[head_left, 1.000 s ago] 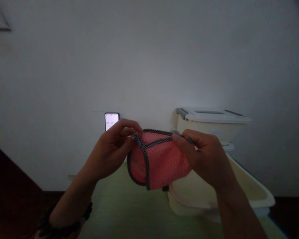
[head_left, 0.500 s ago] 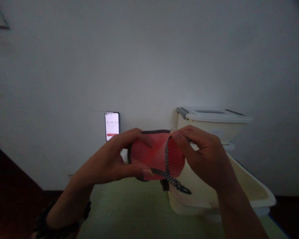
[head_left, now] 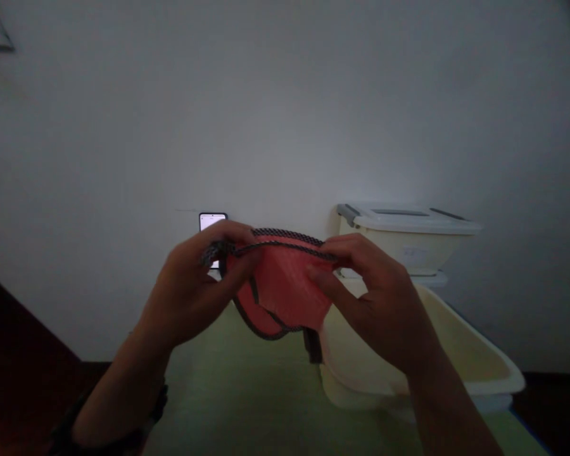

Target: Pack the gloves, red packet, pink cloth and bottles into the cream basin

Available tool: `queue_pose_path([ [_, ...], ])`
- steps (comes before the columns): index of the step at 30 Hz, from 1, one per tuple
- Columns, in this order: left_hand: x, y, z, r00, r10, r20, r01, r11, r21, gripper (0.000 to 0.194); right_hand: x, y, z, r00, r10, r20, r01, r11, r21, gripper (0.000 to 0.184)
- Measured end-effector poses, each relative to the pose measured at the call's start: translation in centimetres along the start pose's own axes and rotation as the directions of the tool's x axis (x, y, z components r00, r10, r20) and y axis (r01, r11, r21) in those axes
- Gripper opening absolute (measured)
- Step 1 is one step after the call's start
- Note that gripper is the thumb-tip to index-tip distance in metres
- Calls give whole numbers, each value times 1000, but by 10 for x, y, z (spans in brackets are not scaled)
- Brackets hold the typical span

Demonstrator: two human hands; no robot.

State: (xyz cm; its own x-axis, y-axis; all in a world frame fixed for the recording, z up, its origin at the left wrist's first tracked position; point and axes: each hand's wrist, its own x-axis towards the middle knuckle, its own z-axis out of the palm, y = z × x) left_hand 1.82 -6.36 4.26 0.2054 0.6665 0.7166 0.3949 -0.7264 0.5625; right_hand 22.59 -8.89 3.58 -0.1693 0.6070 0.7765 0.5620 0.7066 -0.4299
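Note:
A pinkish-red fabric piece (head_left: 289, 278) with black-and-white checked edging hangs between my two hands; its exact kind I cannot make out. My left hand (head_left: 194, 285) is closed on its upper left corner, thumb in front, and a bunched end of the checked trim (head_left: 213, 251) sticks out past the fingers. At the upper right edge, my right hand (head_left: 375, 291) pinches the fabric between thumb and fingers. The cloth looks folded in layers, with a curved flap at lower left. A short dark tab (head_left: 312, 346) shows below it.
Behind my left hand, a lit phone (head_left: 212, 220) leans on the wall, partly covered. At right, a cream open bin (head_left: 484, 373) sits on the green table (head_left: 247, 399). Behind it stands a lidded cream box (head_left: 408, 244) with grey latches.
The fabric has been turned and flattened, so its trimmed edge now runs along the top. My left hand has moved up and left, and the loose trim end has swung from lower right to left.

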Motion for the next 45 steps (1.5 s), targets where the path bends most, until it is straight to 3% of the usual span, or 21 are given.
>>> queue_pose_path([
  [3,-2,7,-8,981,-109,-162,70,971,-228,6,-2,-2,2,998,-44,52,41,998,50,10],
  [6,-3,16,-14,970,-158,-186,78,923,-377,5,-6,-11,5,993,-68,97,52,987,153,5],
  [9,-1,18,-18,975,-194,-110,124,882,-454,6,-10,-21,5,996,17,91,-38,970,241,8],
  [12,2,11,-19,972,-235,-11,210,888,-409,6,-11,-22,4,990,117,74,-133,951,279,7],
  [16,5,-2,-17,973,-182,144,216,938,-270,12,-7,-11,2,977,203,65,-213,948,235,9],
  [19,5,-7,-17,941,-144,306,230,936,-267,13,-3,-4,-1,971,228,73,-238,949,208,15],
  [24,5,-11,-18,796,-9,606,171,963,-209,13,-1,3,-4,981,144,134,-166,971,172,12],
  [27,5,-14,-15,703,40,710,98,983,-153,12,-1,7,-10,969,81,235,-110,987,116,12],
  [29,5,-15,-14,633,50,772,99,984,-145,11,-2,9,-18,923,99,372,-141,986,89,13],
  [31,4,-15,-13,543,62,837,137,977,-161,12,-5,9,-26,837,111,536,-186,979,89,14],
  [33,3,-15,-13,467,76,881,186,966,-182,13,-7,7,-33,772,80,631,-186,977,104,14],
  [34,3,-16,-13,449,86,890,200,960,-194,13,-8,5,-34,759,57,648,-168,980,110,13],
  [36,4,-18,-12,473,96,876,180,963,-202,11,-9,1,-34,763,9,647,-106,988,112,15],
  [39,4,-24,-10,607,75,791,61,988,-141,12,-9,-4,-29,776,-51,629,-25,993,112,22],
  [41,3,-27,-7,660,66,748,-4,996,-84,13,-9,-5,-25,781,-85,618,-8,989,146,26],
  [45,3,-27,-3,625,88,776,-75,996,-52,15,-11,-4,-22,801,-129,584,-17,971,238,30],
])
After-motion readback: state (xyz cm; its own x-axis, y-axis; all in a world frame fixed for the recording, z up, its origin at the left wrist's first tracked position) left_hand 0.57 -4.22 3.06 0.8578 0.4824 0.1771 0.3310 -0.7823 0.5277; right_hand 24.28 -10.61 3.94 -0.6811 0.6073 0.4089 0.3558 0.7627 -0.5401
